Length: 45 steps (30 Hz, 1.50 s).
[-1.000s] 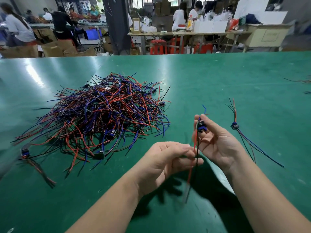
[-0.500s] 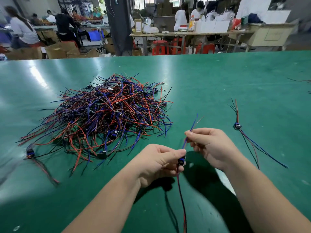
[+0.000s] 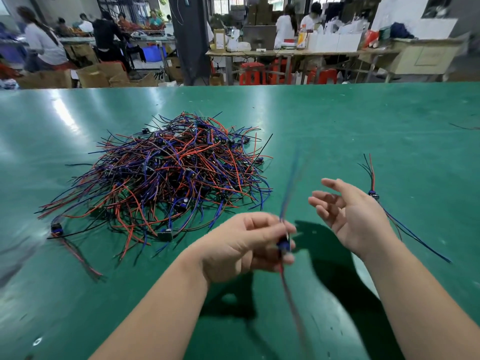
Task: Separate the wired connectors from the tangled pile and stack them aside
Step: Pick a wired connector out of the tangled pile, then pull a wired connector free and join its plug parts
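Left hand: the left hand (image 3: pixel 241 245) is raised over the near part of the surface, its fingers and thumb curled round a wired connector (image 3: pixel 283 246), pinching it at the small blue body.
Held connector: its wires run up past the fingertips and hang down below the hand; both ends are blurred, so single wire colours are hard to tell beyond blue above and reddish below.
Right hand: the right hand (image 3: pixel 350 219) is released, palm turned inward, fingers spread and relaxed, holding nothing; it is near the left hand but apart from it.
Set-aside connector: one separated connector (image 3: pixel 373 194) lies on the surface just beyond the right hand, with red and black wires pointing away and blue wires trailing toward the near right.
Tangled pile: the pile (image 3: pixel 166 178) of red, blue and black wires sits left of both hands.
Stray connector: a lone connector (image 3: pixel 55 227) lies at the pile's near-left edge.
Surface: green surface (image 3: pixel 337 126), glossy.
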Tool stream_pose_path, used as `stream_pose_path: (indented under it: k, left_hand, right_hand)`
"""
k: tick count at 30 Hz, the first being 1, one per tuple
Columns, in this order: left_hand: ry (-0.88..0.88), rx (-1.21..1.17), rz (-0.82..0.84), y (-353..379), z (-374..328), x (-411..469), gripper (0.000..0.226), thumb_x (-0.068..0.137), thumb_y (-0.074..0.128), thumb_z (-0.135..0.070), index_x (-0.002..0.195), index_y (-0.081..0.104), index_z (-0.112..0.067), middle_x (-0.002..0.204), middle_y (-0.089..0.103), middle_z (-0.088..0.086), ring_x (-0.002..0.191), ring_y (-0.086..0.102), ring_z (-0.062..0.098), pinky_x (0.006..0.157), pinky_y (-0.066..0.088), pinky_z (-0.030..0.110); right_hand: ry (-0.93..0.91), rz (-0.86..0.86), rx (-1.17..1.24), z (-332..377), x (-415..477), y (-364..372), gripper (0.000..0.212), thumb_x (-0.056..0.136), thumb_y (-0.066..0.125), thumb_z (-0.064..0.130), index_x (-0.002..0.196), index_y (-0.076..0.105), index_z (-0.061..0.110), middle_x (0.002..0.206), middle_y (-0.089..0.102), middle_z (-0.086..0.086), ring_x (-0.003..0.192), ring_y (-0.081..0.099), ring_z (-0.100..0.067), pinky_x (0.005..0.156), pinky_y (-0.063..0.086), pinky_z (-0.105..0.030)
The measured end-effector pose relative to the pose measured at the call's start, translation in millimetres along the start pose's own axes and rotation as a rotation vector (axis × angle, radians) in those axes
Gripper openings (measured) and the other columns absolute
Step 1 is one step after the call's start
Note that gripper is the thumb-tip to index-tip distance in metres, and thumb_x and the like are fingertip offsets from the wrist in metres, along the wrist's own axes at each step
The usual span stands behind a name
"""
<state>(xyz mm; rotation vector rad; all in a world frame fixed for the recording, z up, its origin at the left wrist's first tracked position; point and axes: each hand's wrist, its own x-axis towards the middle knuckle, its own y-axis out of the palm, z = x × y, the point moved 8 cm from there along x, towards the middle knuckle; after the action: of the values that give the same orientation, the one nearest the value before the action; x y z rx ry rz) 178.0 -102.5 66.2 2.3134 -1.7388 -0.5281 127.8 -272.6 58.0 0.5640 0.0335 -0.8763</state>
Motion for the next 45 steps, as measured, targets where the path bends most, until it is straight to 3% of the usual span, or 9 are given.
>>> stream_pose_path:
  k: [5,8,17,20,24,28,33,38,45]
  left_hand:
    - [0.241,-0.474,-0.307,-26,-17,5,0.022,0.057,0.074,-0.031,0.073,0.063,-0.021,0.068,0.070,-0.004,0.058,0.069,0.008,0.047,0.054,0.021]
    - [0.330,-0.517,-0.485,-40,-15,5,0.020,0.059,0.072,-0.025,0.070,0.055,-0.021,0.058,0.063,-0.006,0.048,0.063,0.006,0.043,0.050,0.017]
    - [0.587,0.094,-0.616,-33,-28,-6,0.033,0.056,0.082,-0.029,0.068,0.055,-0.014,0.055,0.060,-0.003,0.046,0.056,0.011,0.048,0.049,0.022]
    - [0.533,0.254,-0.507,-21,-26,-2,0.027,0.059,0.088,-0.017,0.071,0.065,-0.023,0.061,0.065,-0.004,0.054,0.058,0.009,0.054,0.049,0.020]
    - [0.497,0.346,-0.330,-4,-25,-1,0.025,0.073,0.068,-0.003,0.087,0.077,-0.022,0.074,0.074,-0.002,0.068,0.066,0.006,0.066,0.051,0.016]
    - [0.376,0.155,-0.413,-11,-15,4,0.016,0.078,0.075,-0.012,0.093,0.071,-0.016,0.084,0.075,0.004,0.069,0.070,0.015,0.064,0.057,0.025]
    - [0.224,0.086,-0.458,-18,0,10,0.010,0.071,0.076,-0.014,0.078,0.073,-0.008,0.066,0.071,0.004,0.053,0.061,0.006,0.053,0.051,0.017]
    - [0.079,0.148,-0.384,-19,9,12,0.021,0.059,0.079,-0.024,0.071,0.073,-0.008,0.071,0.071,0.011,0.060,0.067,0.014,0.057,0.054,0.022]
    - [-0.061,0.287,-0.225,-8,23,12,0.011,0.072,0.081,-0.011,0.065,0.073,-0.015,0.068,0.070,0.009,0.062,0.068,0.017,0.061,0.056,0.024]
  right_hand:
    - [0.085,0.424,-0.419,-25,-27,35,0.032,0.060,0.073,0.002,0.091,0.068,0.007,0.068,0.064,-0.008,0.057,0.061,-0.016,0.049,0.046,-0.016]
    - [0.102,0.563,-0.291,-33,-43,59,0.030,0.053,0.077,0.009,0.083,0.075,0.012,0.069,0.066,-0.007,0.058,0.064,-0.014,0.053,0.048,-0.017]
    - [0.136,0.398,0.025,-38,-39,61,0.010,0.063,0.069,0.014,0.071,0.072,0.008,0.064,0.067,-0.004,0.049,0.060,-0.008,0.047,0.049,-0.015]
    - [0.137,0.381,0.047,-33,-38,58,0.009,0.065,0.067,0.014,0.068,0.075,0.009,0.063,0.066,-0.002,0.046,0.058,-0.005,0.044,0.047,-0.013]
    - [0.112,0.291,0.019,-16,-28,42,0.011,0.065,0.067,0.019,0.066,0.077,0.014,0.055,0.058,0.002,0.040,0.051,-0.003,0.039,0.040,-0.009]
    - [0.134,0.390,-0.131,-14,-30,39,0.007,0.061,0.069,0.014,0.064,0.073,0.009,0.058,0.063,-0.001,0.044,0.052,-0.004,0.044,0.045,-0.012]
    - [0.126,0.474,-0.397,-29,-35,42,0.019,0.061,0.073,0.015,0.074,0.067,0.003,0.063,0.064,-0.003,0.052,0.055,-0.006,0.050,0.045,-0.013]
    - [0.071,0.308,-0.378,-19,-22,27,0.008,0.057,0.074,0.013,0.057,0.067,0.011,0.055,0.060,-0.001,0.044,0.053,-0.006,0.045,0.043,-0.013]
    - [-0.127,-0.025,-0.066,19,-2,-15,0.010,0.076,0.071,0.002,0.073,0.064,0.007,0.052,0.063,0.001,0.045,0.058,-0.004,0.045,0.044,-0.011]
